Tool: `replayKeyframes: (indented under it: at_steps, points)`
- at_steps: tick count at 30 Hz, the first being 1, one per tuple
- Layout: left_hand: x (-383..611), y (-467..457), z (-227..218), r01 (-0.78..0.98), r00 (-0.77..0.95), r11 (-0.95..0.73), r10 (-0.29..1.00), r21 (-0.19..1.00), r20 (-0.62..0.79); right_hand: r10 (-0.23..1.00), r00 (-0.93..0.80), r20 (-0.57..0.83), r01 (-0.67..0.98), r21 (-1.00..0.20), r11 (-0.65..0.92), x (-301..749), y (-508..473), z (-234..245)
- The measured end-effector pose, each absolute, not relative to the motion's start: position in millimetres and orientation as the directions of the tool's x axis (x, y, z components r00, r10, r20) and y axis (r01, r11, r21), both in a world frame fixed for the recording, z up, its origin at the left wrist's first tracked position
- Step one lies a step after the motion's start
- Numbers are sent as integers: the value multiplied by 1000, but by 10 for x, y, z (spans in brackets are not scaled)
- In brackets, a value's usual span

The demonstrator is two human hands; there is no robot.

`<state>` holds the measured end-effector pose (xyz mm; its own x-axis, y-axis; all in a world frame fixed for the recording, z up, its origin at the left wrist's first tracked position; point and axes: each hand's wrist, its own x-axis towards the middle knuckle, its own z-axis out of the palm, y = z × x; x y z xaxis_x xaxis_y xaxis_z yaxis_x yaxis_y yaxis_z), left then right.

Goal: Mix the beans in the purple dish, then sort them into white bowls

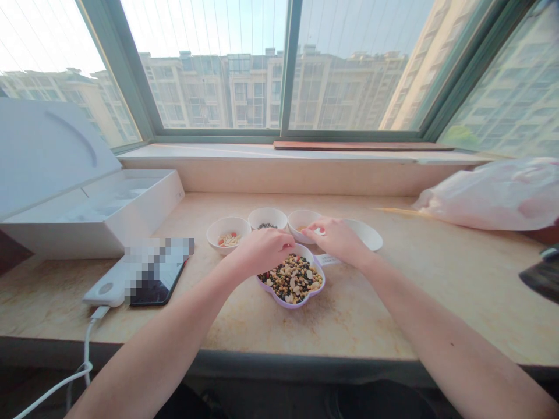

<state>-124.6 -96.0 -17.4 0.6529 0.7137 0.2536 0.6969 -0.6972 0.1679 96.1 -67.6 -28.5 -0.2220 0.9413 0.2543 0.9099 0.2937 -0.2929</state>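
A purple-rimmed dish (279,299) full of mixed beans and nuts sits on the stone sill in front of me. My left hand (262,249) hovers over its far-left edge, fingers curled in a pinch; what they hold is too small to see. My right hand (335,237) reaches past the dish's far-right edge, fingers pinched together over a small white bowl (301,220). Behind the dish stand more white bowls: one with pale and red pieces (227,233), one with dark beans (267,219), and a shallow one (365,234) at the right.
An open white box (94,212) stands at the left. A phone (155,285) lies on a white power bank (105,290) with a cable running off the front edge. A pink plastic bag (493,195) lies at the right, a dark object (541,279) beyond it.
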Motion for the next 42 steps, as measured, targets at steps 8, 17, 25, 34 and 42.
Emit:
replayKeyframes:
  at_steps: [8,17,25,34,42]
  points:
    - [-1353,-853,-146,867,467,-497,834,32,295,898,-389,207,885,-184,427,944,-701,-257]
    - [-1428,-799,-173,872,480,-488,847,-22,227,869,-477,132,874,-38,485,917,-694,-266]
    - [-1445,-749,-229,869,485,-494,843,-22,230,881,-446,160,890,-23,455,906,-657,-316]
    - [-1388,-679,-313,856,497,-517,832,21,247,943,-285,170,955,-39,295,805,-445,-276]
    - [-1355,-664,-308,844,507,-534,822,43,260,952,-278,127,954,-76,289,732,-55,-165]
